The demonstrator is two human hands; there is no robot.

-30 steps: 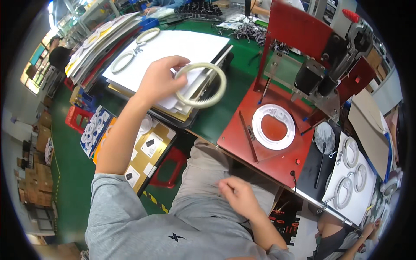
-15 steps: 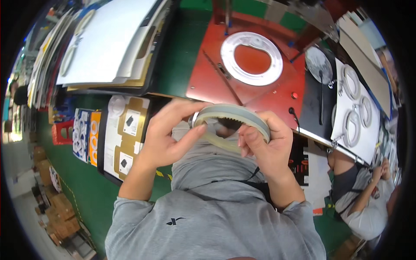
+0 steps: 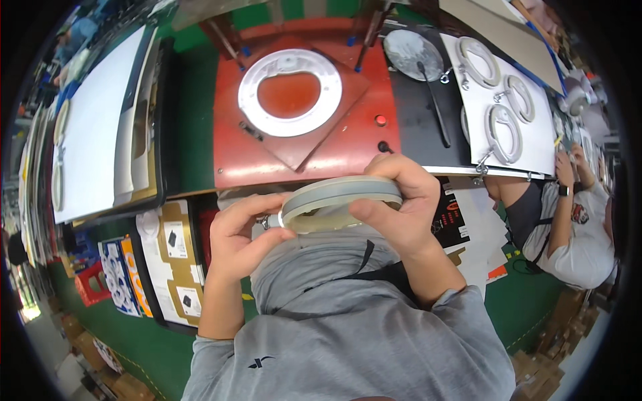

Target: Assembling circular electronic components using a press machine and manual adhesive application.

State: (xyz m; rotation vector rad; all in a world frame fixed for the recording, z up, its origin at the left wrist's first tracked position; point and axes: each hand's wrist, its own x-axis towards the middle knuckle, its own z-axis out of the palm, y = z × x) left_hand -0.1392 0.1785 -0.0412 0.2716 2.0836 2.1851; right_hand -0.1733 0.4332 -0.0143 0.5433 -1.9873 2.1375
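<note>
I hold a pale ring with a grey band around its outer wall, tilted in front of my lap. My left hand grips its left end between thumb and fingers, beside a small metal fitting. My right hand is closed on its right end, thumb over the near rim and fingers behind. Beyond the hands, a flat white ring plate lies on a red machine bed. Parts of the held ring's inside are hidden by my right thumb.
At right, a round dish with a dark stick stands beside a white sheet bearing several similar rings. Stacked boards stand at left. Metal posts rise behind the plate. Another person sits at far right.
My view has swung to the right. The ring has turned so that its outer grey band faces me more, and my right thumb has come over its near rim. Both hands still hold it.
</note>
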